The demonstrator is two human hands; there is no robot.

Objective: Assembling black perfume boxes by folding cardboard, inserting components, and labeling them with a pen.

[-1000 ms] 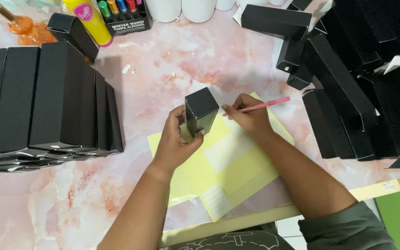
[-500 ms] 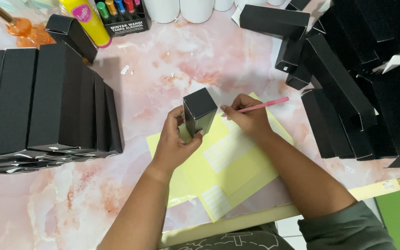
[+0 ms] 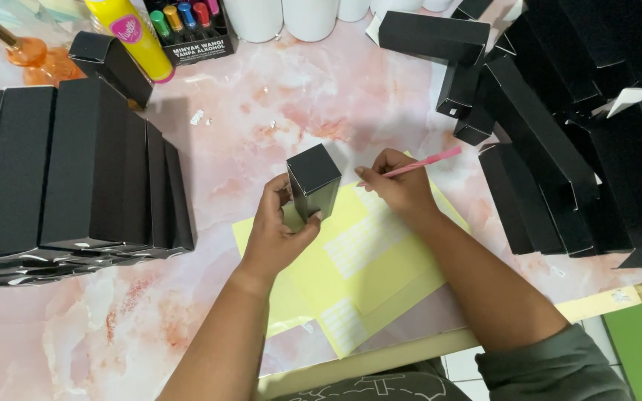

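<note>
My left hand holds a small black box upright over a yellow sticker sheet that lies on the pink marbled table. My right hand rests on the sheet just right of the box and grips a thin pink stick, its tip down near small white labels on the sheet. Box and right hand are a few centimetres apart.
A row of black boxes stands at the left, and a pile of more black boxes fills the right. At the back are a yellow bottle, a marker set, white containers and an orange bottle. The table edge runs below the sheet.
Almost nothing has moved. Both hands stay where they were, the box still upright in my left hand and the pink stick in my right.
</note>
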